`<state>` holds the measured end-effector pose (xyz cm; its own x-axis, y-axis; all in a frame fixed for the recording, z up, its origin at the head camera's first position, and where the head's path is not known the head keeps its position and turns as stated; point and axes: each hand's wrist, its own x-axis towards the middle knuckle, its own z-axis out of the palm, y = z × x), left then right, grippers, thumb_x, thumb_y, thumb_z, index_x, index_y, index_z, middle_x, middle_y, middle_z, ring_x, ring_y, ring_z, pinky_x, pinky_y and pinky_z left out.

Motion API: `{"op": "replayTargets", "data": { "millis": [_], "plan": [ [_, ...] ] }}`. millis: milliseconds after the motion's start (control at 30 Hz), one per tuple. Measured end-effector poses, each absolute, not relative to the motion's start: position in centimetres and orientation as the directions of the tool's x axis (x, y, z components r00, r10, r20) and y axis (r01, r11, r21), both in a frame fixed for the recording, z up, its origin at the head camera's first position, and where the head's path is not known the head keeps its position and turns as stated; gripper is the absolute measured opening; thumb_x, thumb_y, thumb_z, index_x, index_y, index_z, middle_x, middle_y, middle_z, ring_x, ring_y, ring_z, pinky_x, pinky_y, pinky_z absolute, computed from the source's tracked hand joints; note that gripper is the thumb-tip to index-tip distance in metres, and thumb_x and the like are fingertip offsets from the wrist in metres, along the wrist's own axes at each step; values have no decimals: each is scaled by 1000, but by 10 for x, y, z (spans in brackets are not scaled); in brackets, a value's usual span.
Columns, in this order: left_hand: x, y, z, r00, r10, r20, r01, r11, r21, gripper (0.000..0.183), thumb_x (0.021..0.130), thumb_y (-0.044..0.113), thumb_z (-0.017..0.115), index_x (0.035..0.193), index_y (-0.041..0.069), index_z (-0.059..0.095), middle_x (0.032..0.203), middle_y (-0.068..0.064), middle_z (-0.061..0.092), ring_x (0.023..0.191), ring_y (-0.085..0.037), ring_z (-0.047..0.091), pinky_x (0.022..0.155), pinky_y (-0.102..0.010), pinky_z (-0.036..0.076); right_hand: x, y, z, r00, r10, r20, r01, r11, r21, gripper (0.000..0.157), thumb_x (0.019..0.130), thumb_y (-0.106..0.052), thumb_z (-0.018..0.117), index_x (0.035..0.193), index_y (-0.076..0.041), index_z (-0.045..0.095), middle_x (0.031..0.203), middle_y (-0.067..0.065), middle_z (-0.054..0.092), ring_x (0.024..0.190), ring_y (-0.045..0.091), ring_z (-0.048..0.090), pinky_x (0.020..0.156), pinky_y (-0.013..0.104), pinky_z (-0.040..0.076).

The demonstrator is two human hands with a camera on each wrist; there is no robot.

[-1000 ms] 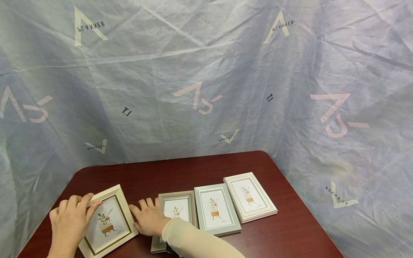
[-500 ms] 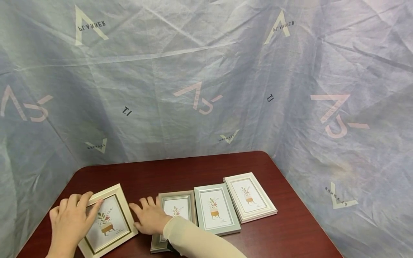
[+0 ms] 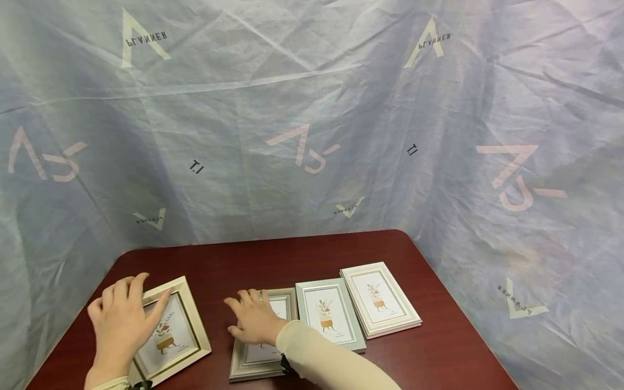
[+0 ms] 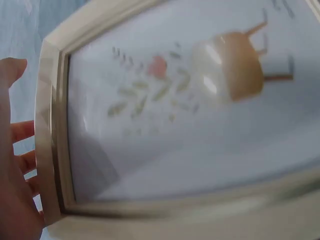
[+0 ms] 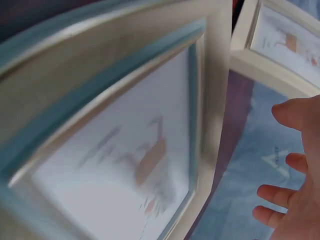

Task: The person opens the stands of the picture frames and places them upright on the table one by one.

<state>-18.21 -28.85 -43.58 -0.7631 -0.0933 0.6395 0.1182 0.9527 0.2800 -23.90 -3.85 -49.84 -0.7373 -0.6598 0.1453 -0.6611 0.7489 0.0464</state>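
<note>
A cream picture frame [image 3: 176,335] with a potted-plant print lies turned at an angle at the table's left. My left hand [image 3: 122,325] is over its upper left corner, fingers spread and thumb lifted off the border. In the left wrist view, the fingertips [image 4: 29,161] show past the frame's end edge, with the thumb well apart from it. My right hand [image 3: 255,317] hovers over the taupe picture frame [image 3: 258,362], hiding part of its print. Its fingers [image 5: 275,195] are spread and hold nothing in the right wrist view.
To the right of the taupe frame lie a grey-green picture frame [image 3: 325,317] and a white picture frame [image 3: 379,298] with a layered edge. All rest on the dark red table [image 3: 234,265]. A grey printed cloth [image 3: 273,189] hangs behind and at both sides.
My right hand has moved right, from beside the cream frame to over the taupe one. My left hand has shifted up and slightly right, its thumb lifting off the border. The frames stay put.
</note>
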Motion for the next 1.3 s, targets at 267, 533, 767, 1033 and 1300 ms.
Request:
{"op": "replayTargets", "data": {
  "millis": [267, 533, 767, 1033, 1300],
  "plan": [
    [-193, -265, -436, -730, -3, 683, 220, 946, 238, 69, 89, 45, 66, 134, -2, 47, 122, -28, 49, 110, -49, 42, 79, -64, 28, -247, 1, -502, -752, -635, 176, -640, 768, 36, 60, 95, -49, 59, 147, -23, 44, 143, 6, 45, 133, 22, 40, 106, 51, 33],
    [-204, -242, -443, -712, 105, 694, 316, 931, 184, 75, 93, 58, 55, 139, 0, 44, 124, -28, 49, 113, -48, 42, 84, -63, 29, -250, 37, -499, -758, -611, 228, -633, 774, -31, 58, 94, -43, 62, 144, -19, 47, 139, 9, 47, 131, 24, 40, 104, 51, 31],
    [-210, -223, -450, -690, 192, 698, 395, 908, 142, 80, 96, 67, 40, 140, 0, 44, 122, -25, 50, 113, -46, 42, 86, -61, 29, -250, 68, -495, -766, -594, 246, -618, 786, -26, 56, 93, -42, 63, 141, -17, 50, 137, 10, 49, 129, 28, 43, 103, 55, 31],
    [-216, -200, -457, -692, 248, 678, 438, 891, 121, 73, 96, 60, 49, 142, 3, 44, 125, -22, 51, 117, -42, 42, 91, -63, 27, -243, 103, -497, -781, -559, 279, -607, 785, -125, 53, 91, -34, 66, 137, -12, 52, 136, 18, 48, 128, 35, 42, 99, 59, 30],
    [-218, -177, -464, -714, 322, 622, 483, 869, 105, 77, 84, 39, 75, 143, 3, 42, 127, -22, 49, 118, -40, 43, 93, -60, 30, -239, 135, -503, -778, -507, 371, -590, 792, -156, 51, 88, -31, 69, 132, -9, 53, 128, 20, 51, 119, 38, 46, 93, 62, 31]
  ]
}}
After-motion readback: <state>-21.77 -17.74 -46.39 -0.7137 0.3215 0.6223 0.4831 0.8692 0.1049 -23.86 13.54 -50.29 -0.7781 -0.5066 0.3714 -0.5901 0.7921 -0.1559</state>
